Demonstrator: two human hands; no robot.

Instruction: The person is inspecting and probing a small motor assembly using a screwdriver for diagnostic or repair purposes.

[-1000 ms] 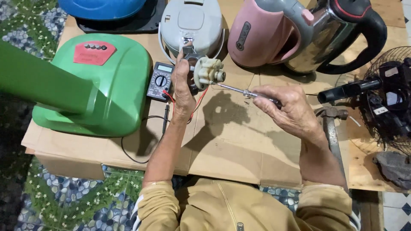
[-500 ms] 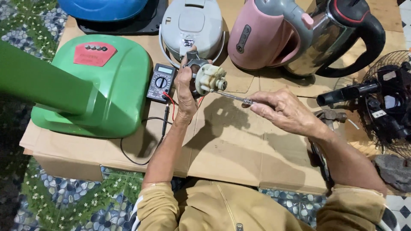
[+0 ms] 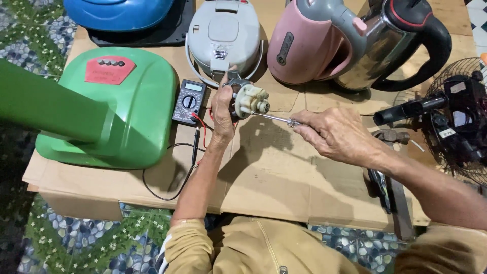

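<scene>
My left hand [image 3: 223,109] holds up a small cream and metal motor part [image 3: 249,99] above the cardboard [image 3: 274,172]. My right hand [image 3: 335,134] grips a screwdriver [image 3: 274,118] whose thin metal shaft points left, its tip at the motor part. The handle is hidden inside my fist. A black multimeter [image 3: 188,101] lies just left of my left hand, with red and black leads [image 3: 195,144] trailing toward me over the cardboard.
A green fan base [image 3: 116,106] fills the left. Behind stand a grey rice cooker [image 3: 223,35], a pink kettle [image 3: 309,43], a steel kettle [image 3: 401,45] and a blue lid [image 3: 116,12]. A fan motor with grille [image 3: 456,122] and a hammer [image 3: 393,177] lie right.
Both hands shifted slightly with the motor part. The screwdriver tip stays at the part while my right hand has tilted and drawn a little closer to it.
</scene>
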